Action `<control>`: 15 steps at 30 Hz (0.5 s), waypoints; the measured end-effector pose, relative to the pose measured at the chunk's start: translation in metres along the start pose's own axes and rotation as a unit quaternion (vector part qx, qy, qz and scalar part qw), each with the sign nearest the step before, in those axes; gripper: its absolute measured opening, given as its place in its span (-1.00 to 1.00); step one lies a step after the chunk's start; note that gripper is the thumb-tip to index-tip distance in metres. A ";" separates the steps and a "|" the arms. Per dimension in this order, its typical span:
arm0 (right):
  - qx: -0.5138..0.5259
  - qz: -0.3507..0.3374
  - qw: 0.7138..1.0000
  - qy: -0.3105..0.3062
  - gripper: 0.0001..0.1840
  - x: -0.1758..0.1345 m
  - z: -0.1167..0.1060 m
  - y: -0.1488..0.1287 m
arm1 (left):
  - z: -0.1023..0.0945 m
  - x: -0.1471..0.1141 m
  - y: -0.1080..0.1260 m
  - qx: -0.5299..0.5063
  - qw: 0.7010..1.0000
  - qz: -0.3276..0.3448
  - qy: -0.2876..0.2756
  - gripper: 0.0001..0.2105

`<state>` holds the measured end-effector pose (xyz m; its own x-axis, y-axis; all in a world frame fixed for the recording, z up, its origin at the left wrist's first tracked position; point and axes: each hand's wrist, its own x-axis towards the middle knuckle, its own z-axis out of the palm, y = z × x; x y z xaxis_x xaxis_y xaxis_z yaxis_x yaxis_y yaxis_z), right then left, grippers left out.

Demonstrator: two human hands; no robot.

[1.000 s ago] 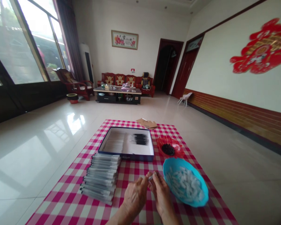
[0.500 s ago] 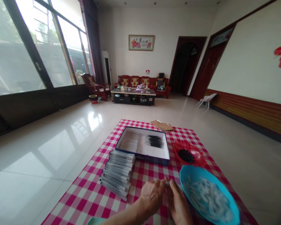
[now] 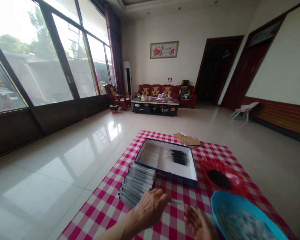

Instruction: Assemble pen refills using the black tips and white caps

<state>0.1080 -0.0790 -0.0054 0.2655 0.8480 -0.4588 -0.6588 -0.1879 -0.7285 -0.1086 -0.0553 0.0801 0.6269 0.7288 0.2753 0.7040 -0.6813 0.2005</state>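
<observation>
Greyish pen [image 3: 176,201], slim, straight and smooth, blurred: above the surface [image 3: 102,203], one end held in the narrowed grip of the left hand [image 3: 152,203]. Right hand [image 3: 201,221]: palm upward, fingers loosely curled; a thin pale sliver [image 3: 195,209] shows at the fingers, too blurred to tell whether it is gripped.

Pens [image 3: 136,181], one heap: glossy, greyish, dark-ended, laid roughly side by side. Box [image 3: 191,178], shallow and rectangular, just beyond the heap: dark blue outside, white inside; clear tubes [image 3: 150,155] at left, slender black pieces [image 3: 179,157] at right. Bowl, red [image 3: 236,180], petal-edged and shiny: small black pieces [image 3: 218,178] within. Bowl, blue [image 3: 218,206], wavy-rimmed, near the right hand: short whitish pieces [image 3: 245,223] within, blurred. Cardboard [image 3: 193,141], flat, brown: at the far edge. Surface: pink-and-white check throughout. Floor [image 3: 65,180]: pale, polished tile.
</observation>
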 end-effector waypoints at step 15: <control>-0.021 -0.019 0.999 -0.014 -0.38 0.007 -0.008 0.012 | -0.007 -0.023 -0.115 0.039 0.994 -0.002 0.099 -0.74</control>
<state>0.1078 -0.0791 -0.0215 0.2700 0.8681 -0.4165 -0.6179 -0.1755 -0.7664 -0.2062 0.0061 0.0569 0.5510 0.6991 0.4557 0.7351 -0.6651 0.1315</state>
